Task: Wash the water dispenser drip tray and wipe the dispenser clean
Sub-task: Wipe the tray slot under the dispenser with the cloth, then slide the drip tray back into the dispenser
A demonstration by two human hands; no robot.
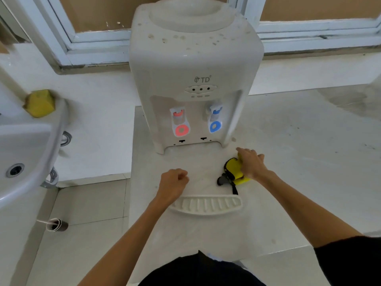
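A white stone bench (288, 162) carries a cream dispenser (193, 79), its top still speckled with brown spots, so the wiping looks not yet done. A sink (26, 145) stands to the left with a yellow sponge (40, 103) on its rim. The tray (207, 204) lies on the bench in front of the dispenser, already taken off; whether it has been washed cannot be told. The right hand (250, 163) rests on a yellow cloth (234, 169) just right of the tray, fingers curling over it. The left hand (174, 182) is clenched and holds nothing.
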